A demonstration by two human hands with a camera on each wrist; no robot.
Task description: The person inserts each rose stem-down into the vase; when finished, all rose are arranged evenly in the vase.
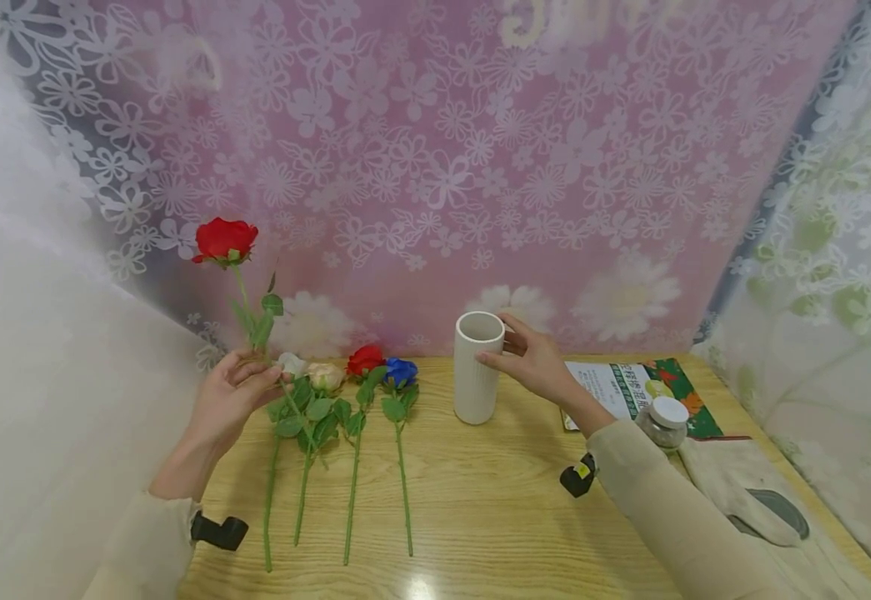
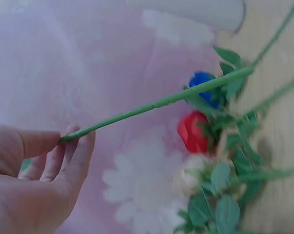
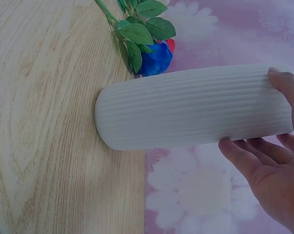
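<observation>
My left hand (image 1: pixel 236 396) pinches the green stem of a red rose (image 1: pixel 227 240), bloom up, above the left side of the table. In the left wrist view the stem (image 2: pixel 156 104) slants out from between thumb and fingers. My right hand (image 1: pixel 536 362) grips the upper part of a white ribbed vase (image 1: pixel 478 379), which stands upright on the table; no flower shows in its mouth. Between the hands lie a white rose (image 1: pixel 292 364), a cream rose (image 1: pixel 326 377), another red rose (image 1: pixel 365 360) and a blue rose (image 1: pixel 401 372), stems toward me.
On the right, a lidded jar (image 1: pixel 663 423) stands beside a printed packet (image 1: pixel 615 385). Pale gloves (image 1: pixel 735 483) lie nearer me along the table's right edge. A pink floral curtain (image 1: pixel 405 167) hangs behind the wooden table (image 1: pixel 495 517).
</observation>
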